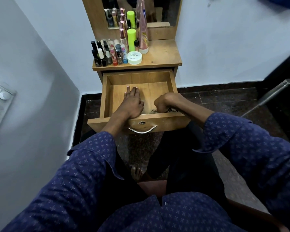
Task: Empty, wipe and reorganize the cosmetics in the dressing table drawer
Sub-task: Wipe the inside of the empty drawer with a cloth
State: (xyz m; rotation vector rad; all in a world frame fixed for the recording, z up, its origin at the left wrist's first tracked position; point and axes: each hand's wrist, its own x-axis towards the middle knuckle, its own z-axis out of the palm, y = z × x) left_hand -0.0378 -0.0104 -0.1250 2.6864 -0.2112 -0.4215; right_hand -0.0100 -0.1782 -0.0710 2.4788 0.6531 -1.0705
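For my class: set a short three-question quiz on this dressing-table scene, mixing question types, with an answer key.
1. True or false: the left hand lies flat, fingers straight, on the floor of the open wooden drawer.
2. Where does the round white tub with a printed lid stand? A) inside the drawer B) on the wooden table top C) on the dark floor
3. Fill the gap: the right hand is curled at the drawer's ____ edge, over something dark too hidden to identify.

Key: 1 true; 2 B; 3 front
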